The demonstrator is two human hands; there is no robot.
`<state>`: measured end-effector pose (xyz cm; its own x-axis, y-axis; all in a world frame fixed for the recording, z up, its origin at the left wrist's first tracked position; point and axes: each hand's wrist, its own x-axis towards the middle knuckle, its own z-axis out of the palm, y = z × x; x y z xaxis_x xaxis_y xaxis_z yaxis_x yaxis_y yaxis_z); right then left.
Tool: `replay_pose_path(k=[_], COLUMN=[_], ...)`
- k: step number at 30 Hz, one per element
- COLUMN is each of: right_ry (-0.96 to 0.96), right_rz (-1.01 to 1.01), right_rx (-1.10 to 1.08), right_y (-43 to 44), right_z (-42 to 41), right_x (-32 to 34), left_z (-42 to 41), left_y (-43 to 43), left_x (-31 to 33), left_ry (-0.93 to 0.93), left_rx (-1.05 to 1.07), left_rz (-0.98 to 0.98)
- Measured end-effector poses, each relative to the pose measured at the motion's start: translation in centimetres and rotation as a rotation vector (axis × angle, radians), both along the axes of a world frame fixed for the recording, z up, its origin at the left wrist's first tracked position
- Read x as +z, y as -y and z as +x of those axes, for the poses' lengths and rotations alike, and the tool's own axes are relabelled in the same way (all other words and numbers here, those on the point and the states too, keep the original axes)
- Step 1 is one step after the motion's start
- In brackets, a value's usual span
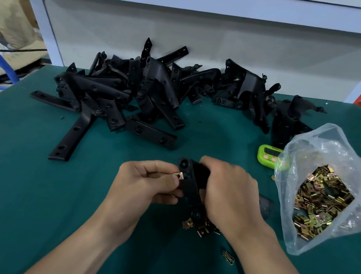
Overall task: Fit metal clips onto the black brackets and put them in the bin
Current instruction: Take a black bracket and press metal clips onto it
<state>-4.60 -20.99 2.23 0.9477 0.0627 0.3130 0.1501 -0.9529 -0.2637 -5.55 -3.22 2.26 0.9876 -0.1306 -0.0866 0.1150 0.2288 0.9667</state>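
Observation:
My right hand [232,193] grips a black bracket [190,184] above the middle of the green table, its fingers curled over the bracket's top. My left hand [145,181] pinches a brass-coloured metal clip [179,175] against the bracket's left edge. Under my hands lies a small heap of loose clips [197,228]. A clear plastic bag [333,186] at the right holds many more clips. A big pile of black brackets [134,91] covers the back of the table. No bin is in view.
A green timer [269,155] sits left of the bag. One long bracket [71,140] lies apart at the left. A small dark clip [227,257] lies near my right forearm. A white shelf frame stands behind the green table [23,182].

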Motion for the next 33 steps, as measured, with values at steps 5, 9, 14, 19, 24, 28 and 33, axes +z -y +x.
replay_pose_path(k=[5,9,14,19,24,28,33], right_ry=[0.02,0.024,-0.015,-0.041,-0.065,-0.039,0.022], right_rz=[-0.111,-0.174,-0.168,-0.007,0.066,0.072,0.125], right_rx=[-0.048,-0.058,-0.037,-0.022,-0.027,-0.033,-0.145], right_y=[-0.3,-0.9,-1.4,-1.2,-1.1,-0.9,0.5], right_z=[0.0,-0.2,-0.5,-0.4,-0.5,-0.4,0.1], right_x=[0.4,0.8,0.8,0.6,0.5,0.5,0.6], left_z=[-0.1,-0.2,-0.1,0.4,0.7,0.6,0.1], left_y=[0.0,0.0,0.3,-0.3,-0.2,0.3,1.8], left_x=[0.1,0.3,0.3,0.3,-0.2,-0.4,-0.3], left_ry=[0.002,0.02,0.028,-0.083,-0.057,0.003,0.19], left_rx=[-0.02,-0.027,-0.031,-0.107,-0.152,-0.097,0.142], left_rz=[0.05,0.077,0.101,-0.126,-0.167,-0.1,0.401])
